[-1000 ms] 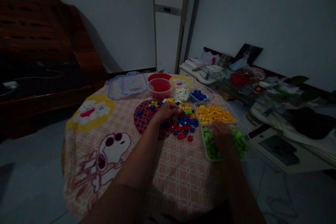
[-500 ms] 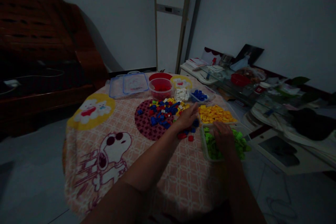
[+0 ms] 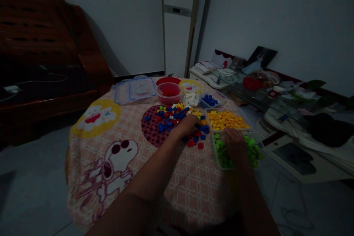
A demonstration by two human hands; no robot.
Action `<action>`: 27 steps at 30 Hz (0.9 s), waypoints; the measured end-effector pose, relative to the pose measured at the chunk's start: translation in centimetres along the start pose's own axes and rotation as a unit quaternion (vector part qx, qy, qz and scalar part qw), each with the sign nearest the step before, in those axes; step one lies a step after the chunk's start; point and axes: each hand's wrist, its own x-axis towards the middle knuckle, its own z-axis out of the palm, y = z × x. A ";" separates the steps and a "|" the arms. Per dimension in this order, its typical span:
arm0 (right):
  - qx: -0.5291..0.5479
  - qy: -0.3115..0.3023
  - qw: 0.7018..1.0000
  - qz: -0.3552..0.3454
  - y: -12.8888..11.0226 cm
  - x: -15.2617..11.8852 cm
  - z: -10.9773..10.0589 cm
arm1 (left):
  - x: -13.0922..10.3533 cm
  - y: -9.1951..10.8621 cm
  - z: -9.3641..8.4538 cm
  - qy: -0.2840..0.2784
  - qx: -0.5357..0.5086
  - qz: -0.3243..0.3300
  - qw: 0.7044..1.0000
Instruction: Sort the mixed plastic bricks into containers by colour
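Observation:
My left hand (image 3: 190, 124) reaches into a mixed pile of small toy bricks (image 3: 173, 116), blue, red, yellow and white, in the middle of the table. Its fingers are bent down among the bricks; whatever is between them is hidden. My right hand (image 3: 235, 138) rests over a clear box of green bricks (image 3: 250, 151), fingertips at the edge shared with the box of yellow bricks (image 3: 226, 120). Dim light and the hand's own back hide how those fingers are closed. Loose red bricks (image 3: 191, 143) lie at the pile's near side.
Behind the pile stand a round tub with red bricks (image 3: 169, 96), a heap of white bricks (image 3: 190, 99) and a box of blue bricks (image 3: 209, 100). Clear lids with blue rims (image 3: 142, 88) lie at the back left. A cluttered glass shelf (image 3: 238, 88) runs along the right.
My left hand has come back from beside the yellow box, moving left and down into the mixed pile, its fingers now bent. My right hand has stayed at the green box.

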 end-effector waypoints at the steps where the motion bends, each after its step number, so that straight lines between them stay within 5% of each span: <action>1: -0.001 0.000 1.000 0.000 0.0 0.0 0.0 | -0.1 -0.3 -0.5 -0.020 -0.001 -0.006 1.000; 8: -0.011 0.006 1.000 0.000 0.0 -0.1 0.2 | -1.9 -1.9 -4.3 -0.079 -0.027 -0.083 0.993; 14: -0.009 0.017 1.000 -0.009 0.1 -0.1 0.4 | -3.1 -2.6 -6.5 -0.007 0.057 -0.153 0.987; 19: -0.008 0.016 1.000 -0.007 0.0 0.0 0.3 | -1.6 -1.8 -4.6 0.061 0.087 -0.105 0.989; 27: -0.010 0.021 1.000 -0.011 0.4 -0.1 0.5 | -0.3 1.0 0.5 -0.008 0.147 -0.086 0.985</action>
